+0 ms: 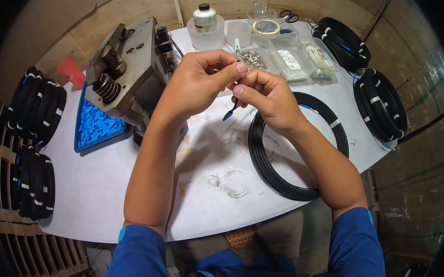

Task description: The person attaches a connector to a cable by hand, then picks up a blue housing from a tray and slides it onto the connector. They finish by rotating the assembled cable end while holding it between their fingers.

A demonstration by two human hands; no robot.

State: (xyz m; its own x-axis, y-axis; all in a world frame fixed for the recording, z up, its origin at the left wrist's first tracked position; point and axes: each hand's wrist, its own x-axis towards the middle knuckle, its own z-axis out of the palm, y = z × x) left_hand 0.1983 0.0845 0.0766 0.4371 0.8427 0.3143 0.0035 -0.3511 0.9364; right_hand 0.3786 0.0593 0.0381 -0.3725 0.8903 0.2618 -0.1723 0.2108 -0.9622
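Observation:
Between my two hands is a short black cable point(235, 105), with a blue piece point(227, 116) at its lower end and a small pale connector point(237, 45) sticking up at the top. My left hand point(202, 83) pinches it near the top with thumb and fingers. Just below and to the right, my right hand point(268, 99) pinches the same cable, its thumb close to the left fingertips. A coil of black cable point(338, 140) lies on the white table point(211, 206), under my right forearm.
A metal press point(139, 57) stands at the left beside a blue tray point(124, 134) of blue pieces. Behind my hands are metal parts point(253, 59), a tape roll point(267, 27), a bottle point(205, 18) and scissors point(289, 16). More coils point(382, 104) hang at both sides.

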